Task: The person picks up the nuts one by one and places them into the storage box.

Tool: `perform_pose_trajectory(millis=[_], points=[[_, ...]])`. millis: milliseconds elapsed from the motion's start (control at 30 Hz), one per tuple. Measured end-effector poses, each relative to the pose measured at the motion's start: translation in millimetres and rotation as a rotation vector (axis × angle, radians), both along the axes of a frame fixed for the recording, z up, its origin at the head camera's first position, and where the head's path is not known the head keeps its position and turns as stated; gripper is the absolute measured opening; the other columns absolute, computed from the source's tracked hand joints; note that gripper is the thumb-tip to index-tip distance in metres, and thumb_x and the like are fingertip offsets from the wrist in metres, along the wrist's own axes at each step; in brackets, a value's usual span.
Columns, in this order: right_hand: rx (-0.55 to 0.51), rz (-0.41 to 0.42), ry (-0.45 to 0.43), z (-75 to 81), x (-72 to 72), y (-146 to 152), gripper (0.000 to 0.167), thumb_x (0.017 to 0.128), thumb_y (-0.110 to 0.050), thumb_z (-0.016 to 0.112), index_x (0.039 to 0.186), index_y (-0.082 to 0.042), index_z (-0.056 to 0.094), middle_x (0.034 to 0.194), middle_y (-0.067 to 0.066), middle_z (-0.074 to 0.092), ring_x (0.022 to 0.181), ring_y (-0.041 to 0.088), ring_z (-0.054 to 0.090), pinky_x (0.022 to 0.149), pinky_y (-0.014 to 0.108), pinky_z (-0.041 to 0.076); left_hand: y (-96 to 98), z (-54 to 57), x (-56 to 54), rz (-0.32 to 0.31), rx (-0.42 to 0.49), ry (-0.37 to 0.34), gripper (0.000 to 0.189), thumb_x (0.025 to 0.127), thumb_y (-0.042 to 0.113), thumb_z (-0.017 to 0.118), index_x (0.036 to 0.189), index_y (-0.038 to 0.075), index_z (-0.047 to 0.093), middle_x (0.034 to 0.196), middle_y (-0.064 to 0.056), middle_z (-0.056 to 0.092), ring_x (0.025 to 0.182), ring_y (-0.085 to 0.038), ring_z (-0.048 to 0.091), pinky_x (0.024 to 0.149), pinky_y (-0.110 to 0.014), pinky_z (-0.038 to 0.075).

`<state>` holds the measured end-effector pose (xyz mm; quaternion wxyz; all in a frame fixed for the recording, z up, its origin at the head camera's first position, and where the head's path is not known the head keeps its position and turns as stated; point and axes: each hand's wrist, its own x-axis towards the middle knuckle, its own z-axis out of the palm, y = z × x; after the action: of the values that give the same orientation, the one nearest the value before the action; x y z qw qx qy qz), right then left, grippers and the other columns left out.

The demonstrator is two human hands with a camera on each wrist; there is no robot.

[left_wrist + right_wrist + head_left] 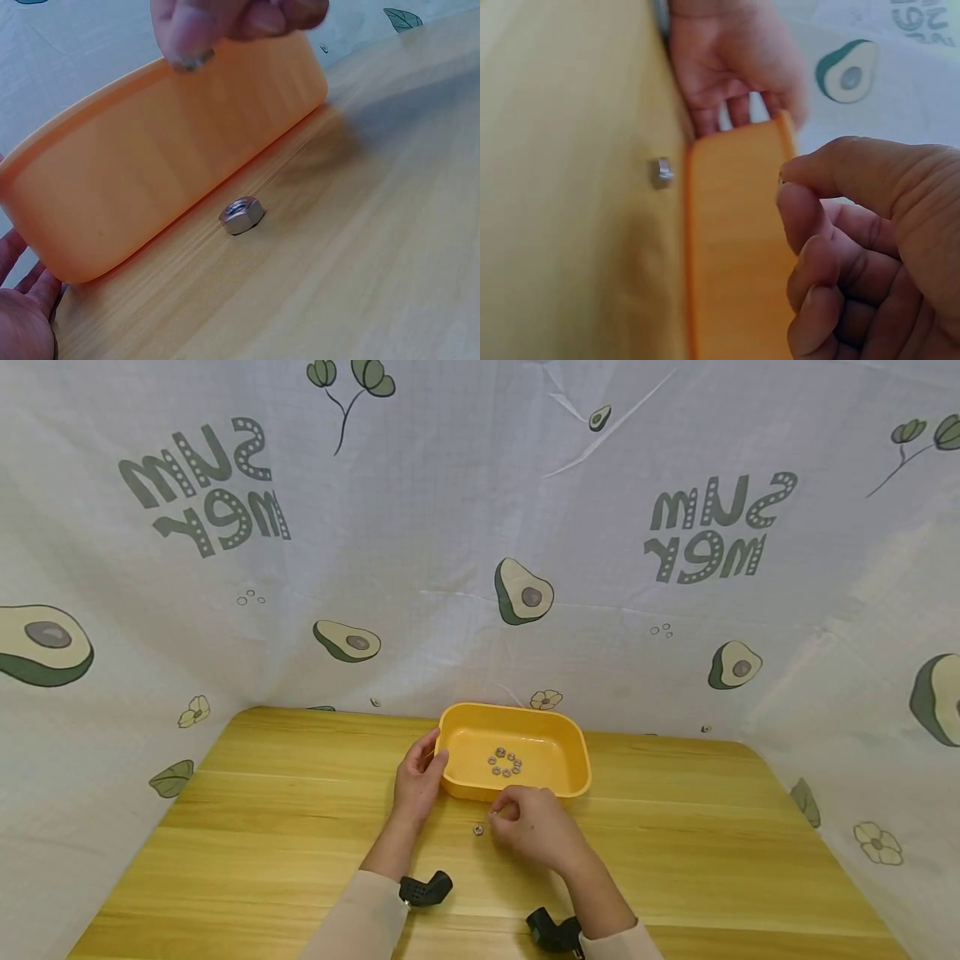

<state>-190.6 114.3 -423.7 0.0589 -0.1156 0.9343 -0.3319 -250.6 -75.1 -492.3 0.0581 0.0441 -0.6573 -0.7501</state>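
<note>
A yellow plastic tray stands on the table, with several small metal nuts lying in it. My left hand grips the tray's left end, thumb at the rim and fingers against the outer wall. My right hand is just in front of the tray's near wall. Between its thumb and index finger it pinches a hex nut, mostly covered by the fingertips in the right wrist view. Another hex nut lies flat on the table in front of the tray, left of my right hand.
The wooden table reaches out on both sides of the tray. Behind it hangs a white cloth printed with avocados and lettering. A black wrist camera sits on the left forearm, and another black wrist camera on the right.
</note>
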Motion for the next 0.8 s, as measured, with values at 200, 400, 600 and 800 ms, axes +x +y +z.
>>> perform_pose_trajectory(millis=[200, 400, 600, 800], points=[[0.001, -0.107, 0.046, 10.7, -1.7, 5.1, 0.008, 0.090, -0.021, 0.078, 0.088, -0.017, 0.072, 0.061, -0.005, 0.056, 0.052, 0.011, 0.049, 0.048, 0.022, 0.038, -0.4, -0.4, -0.9, 0.002, 0.002, 0.001, 0.046, 0.102, 0.016, 0.061, 0.147, 0.008, 0.054, 0.153, -0.017, 0.052, 0.142, -0.036, 0.049, 0.117, -0.050, 0.043], [0.031, -0.156, 0.053, 17.3, -14.8, 14.7, 0.012, 0.091, -0.026, 0.077, 0.094, -0.016, 0.072, 0.066, -0.003, 0.058, 0.055, 0.013, 0.049, 0.051, 0.025, 0.039, 0.2, -1.2, -2.1, 0.004, 0.001, 0.000, 0.046, 0.102, 0.015, 0.061, 0.147, 0.008, 0.055, 0.153, -0.017, 0.052, 0.141, -0.036, 0.050, 0.116, -0.049, 0.045], [0.078, -0.143, 0.070, 23.8, -41.1, 25.2, 0.016, 0.094, -0.027, 0.074, 0.101, -0.012, 0.071, 0.070, 0.000, 0.061, 0.055, 0.015, 0.050, 0.050, 0.027, 0.041, 0.0, -2.3, -2.9, 0.007, 0.004, -0.004, 0.045, 0.102, 0.014, 0.061, 0.146, 0.008, 0.055, 0.152, -0.017, 0.053, 0.140, -0.036, 0.051, 0.115, -0.048, 0.045], [0.123, -0.113, 0.059, 24.3, -69.3, 31.1, 0.017, 0.095, -0.026, 0.071, 0.102, -0.011, 0.071, 0.075, 0.001, 0.064, 0.057, 0.016, 0.052, 0.052, 0.027, 0.042, 0.6, -2.1, -3.0, 0.007, -0.005, -0.004, 0.045, 0.102, 0.015, 0.060, 0.146, 0.009, 0.055, 0.152, -0.017, 0.053, 0.140, -0.036, 0.051, 0.115, -0.047, 0.046]])
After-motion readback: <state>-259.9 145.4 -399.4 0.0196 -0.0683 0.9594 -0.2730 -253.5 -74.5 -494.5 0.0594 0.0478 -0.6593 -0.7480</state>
